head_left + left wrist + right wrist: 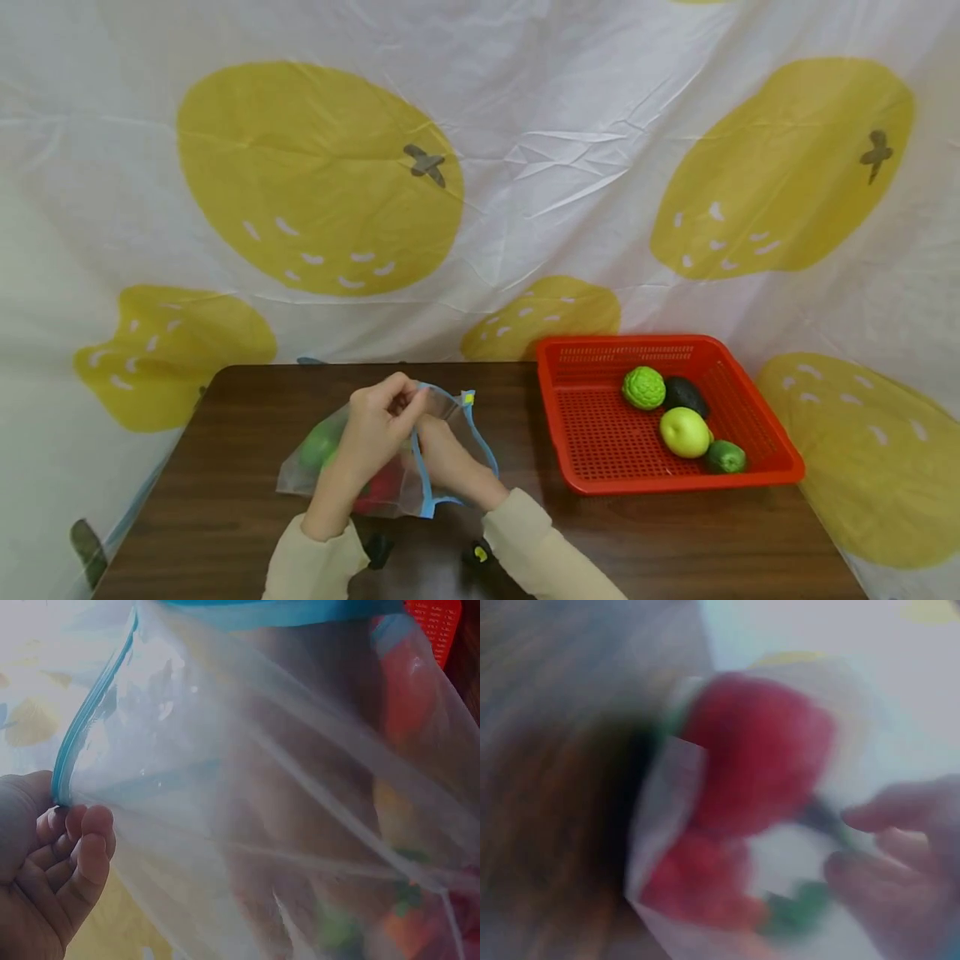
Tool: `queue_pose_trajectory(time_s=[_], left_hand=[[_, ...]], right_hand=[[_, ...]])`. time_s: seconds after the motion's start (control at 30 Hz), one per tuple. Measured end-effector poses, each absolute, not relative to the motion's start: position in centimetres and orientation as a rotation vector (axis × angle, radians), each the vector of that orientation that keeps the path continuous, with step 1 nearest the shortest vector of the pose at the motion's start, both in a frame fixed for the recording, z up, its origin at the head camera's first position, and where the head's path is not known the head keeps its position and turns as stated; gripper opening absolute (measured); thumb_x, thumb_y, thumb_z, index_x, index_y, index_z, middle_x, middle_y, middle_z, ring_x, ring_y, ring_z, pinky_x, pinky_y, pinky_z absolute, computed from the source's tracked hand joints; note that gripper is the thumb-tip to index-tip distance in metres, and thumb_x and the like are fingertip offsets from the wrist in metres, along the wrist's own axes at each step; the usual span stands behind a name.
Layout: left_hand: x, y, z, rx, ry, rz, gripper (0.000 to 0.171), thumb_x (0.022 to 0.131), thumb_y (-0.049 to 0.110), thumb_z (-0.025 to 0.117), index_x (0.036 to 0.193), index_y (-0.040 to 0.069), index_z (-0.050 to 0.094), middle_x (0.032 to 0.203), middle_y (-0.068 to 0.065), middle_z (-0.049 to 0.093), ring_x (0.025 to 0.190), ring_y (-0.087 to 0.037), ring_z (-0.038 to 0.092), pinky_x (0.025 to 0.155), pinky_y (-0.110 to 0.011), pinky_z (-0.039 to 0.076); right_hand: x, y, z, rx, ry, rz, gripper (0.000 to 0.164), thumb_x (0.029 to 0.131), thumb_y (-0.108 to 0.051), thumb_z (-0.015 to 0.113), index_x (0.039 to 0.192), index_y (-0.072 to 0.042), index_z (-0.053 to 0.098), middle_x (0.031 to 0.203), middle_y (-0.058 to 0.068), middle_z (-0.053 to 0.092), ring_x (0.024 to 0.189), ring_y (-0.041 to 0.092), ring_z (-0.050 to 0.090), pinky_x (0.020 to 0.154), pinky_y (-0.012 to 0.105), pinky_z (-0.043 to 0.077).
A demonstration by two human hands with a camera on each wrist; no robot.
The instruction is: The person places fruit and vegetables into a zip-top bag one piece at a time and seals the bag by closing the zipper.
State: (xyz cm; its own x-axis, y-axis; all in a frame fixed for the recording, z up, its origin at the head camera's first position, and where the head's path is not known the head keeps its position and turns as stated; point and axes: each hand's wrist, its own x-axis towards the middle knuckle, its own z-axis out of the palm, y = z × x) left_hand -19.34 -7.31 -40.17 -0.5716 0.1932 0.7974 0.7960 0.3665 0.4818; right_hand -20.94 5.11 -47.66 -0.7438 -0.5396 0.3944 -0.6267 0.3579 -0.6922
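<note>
A see-through mesh-like bag (pixel 405 487) with blue edging lies on the table, its mouth toward the right. My left hand (pixel 378 421) pinches the blue rim (pixel 64 780) between thumb and fingers and holds it up. Through the mouth, my right hand (pixel 442 454) reaches inside the bag. In the right wrist view, the right hand's fingers (pixel 885 817) are bent close to a dark green stem-like piece (pixel 825 817) beside a large red item (pixel 761 754); blur means I cannot tell whether they grip it. A green fruit (pixel 318 446) shows through the bag's far left end.
To the right stands a red basket (pixel 562 450) holding a bumpy green fruit (pixel 643 388), a dark avocado (pixel 684 396), a yellow-green apple (pixel 685 432) and a small green fruit (pixel 725 457). A fruit-print cloth (pixel 495 208) hangs behind the brown table (pixel 225 500).
</note>
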Motion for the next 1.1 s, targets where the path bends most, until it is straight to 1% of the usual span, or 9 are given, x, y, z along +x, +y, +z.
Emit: queue_pose_trajectory(time_s=[0.1, 0.2, 0.23, 0.3, 0.4, 0.57, 0.73, 0.9, 1.1], left_hand=[[-19.3, -7.4, -40.2, -0.846, -1.982, -1.209, 0.024, 0.076, -0.013, 0.064, 0.068, 0.005, 0.052, 0.057, 0.002, 0.048, 0.048, -0.004, 0.042, 0.043, -0.015, 0.036], [-19.3, -7.5, -40.2, -0.851, -1.972, -1.213, 0.024, 0.075, -0.013, 0.064, 0.068, 0.006, 0.052, 0.057, 0.003, 0.048, 0.049, -0.003, 0.042, 0.043, -0.015, 0.036], [-19.3, -7.5, -40.2, -0.854, -1.968, -1.215, 0.024, 0.075, -0.013, 0.064, 0.068, 0.006, 0.052, 0.057, 0.003, 0.048, 0.049, -0.003, 0.042, 0.043, -0.015, 0.036], [-19.3, -7.6, -40.1, -0.857, -1.959, -1.213, 0.024, 0.075, -0.013, 0.065, 0.068, 0.006, 0.052, 0.058, 0.003, 0.048, 0.049, -0.003, 0.042, 0.044, -0.014, 0.037], [-19.4, -7.6, -40.0, -0.854, -1.96, -1.216, 0.024, 0.075, -0.012, 0.065, 0.067, 0.006, 0.051, 0.058, 0.003, 0.048, 0.05, -0.004, 0.042, 0.044, -0.014, 0.037], [-19.4, -7.6, -40.1, -0.851, -1.962, -1.221, 0.025, 0.075, -0.012, 0.065, 0.067, 0.006, 0.051, 0.058, 0.003, 0.048, 0.049, -0.004, 0.042, 0.044, -0.014, 0.037], [-19.3, -7.6, -40.2, -0.853, -1.954, -1.228, 0.025, 0.074, -0.013, 0.066, 0.067, 0.006, 0.051, 0.057, 0.003, 0.049, 0.049, -0.004, 0.042, 0.043, -0.015, 0.037], [-19.3, -7.5, -40.3, -0.852, -1.978, -1.228, 0.026, 0.075, -0.013, 0.066, 0.067, 0.006, 0.05, 0.057, 0.003, 0.048, 0.048, -0.003, 0.041, 0.043, -0.014, 0.037], [-19.4, -7.3, -40.4, -0.858, -1.982, -1.247, 0.025, 0.075, -0.013, 0.066, 0.067, 0.006, 0.05, 0.057, 0.003, 0.048, 0.049, -0.002, 0.04, 0.043, -0.014, 0.036]], right_hand=[[-19.3, 7.7, -46.1, 1.11, -2.594, 1.357, 0.034, 0.083, -0.005, 0.066, 0.115, -0.002, 0.054, 0.099, 0.014, 0.062, 0.082, 0.014, 0.057, 0.072, 0.019, 0.046], [-18.0, 11.3, -44.1, 1.131, -2.645, 1.395, 0.042, 0.083, -0.002, 0.068, 0.123, 0.0, 0.054, 0.116, 0.013, 0.061, 0.101, 0.024, 0.061, 0.085, 0.029, 0.049], [-17.8, 12.6, -43.5, 1.119, -2.651, 1.42, 0.042, 0.082, -0.001, 0.068, 0.122, 0.001, 0.055, 0.116, 0.014, 0.061, 0.103, 0.026, 0.061, 0.087, 0.031, 0.05], [-17.9, 15.4, -42.2, 1.037, -2.647, 1.439, 0.036, 0.081, -0.001, 0.07, 0.116, 0.0, 0.059, 0.108, 0.013, 0.065, 0.096, 0.027, 0.064, 0.083, 0.032, 0.051], [-19.4, 19.7, -40.6, 0.782, -2.615, 1.437, 0.029, 0.081, -0.001, 0.07, 0.109, -0.001, 0.063, 0.098, 0.013, 0.067, 0.088, 0.025, 0.065, 0.077, 0.032, 0.053], [-22.4, 25.9, -39.3, 0.283, -2.669, 1.317, 0.028, 0.085, -0.008, 0.067, 0.111, 0.001, 0.061, 0.103, 0.019, 0.065, 0.092, 0.031, 0.064, 0.076, 0.038, 0.053], [-24.5, 29.9, -39.6, -0.003, -2.801, 1.119, 0.038, 0.086, -0.018, 0.068, 0.115, 0.005, 0.057, 0.109, 0.025, 0.062, 0.1, 0.036, 0.06, 0.082, 0.045, 0.05], [-26.2, 32.7, -40.9, -0.206, -2.934, 1.028, 0.057, 0.084, -0.024, 0.069, 0.125, 0.01, 0.048, 0.121, 0.03, 0.052, 0.11, 0.042, 0.05, 0.086, 0.049, 0.046], [-27.8, 34.7, -42.8, -0.293, -3.079, 0.907, 0.07, 0.083, -0.023, 0.069, 0.133, 0.014, 0.036, 0.132, 0.035, 0.038, 0.119, 0.049, 0.037, 0.092, 0.055, 0.04]])
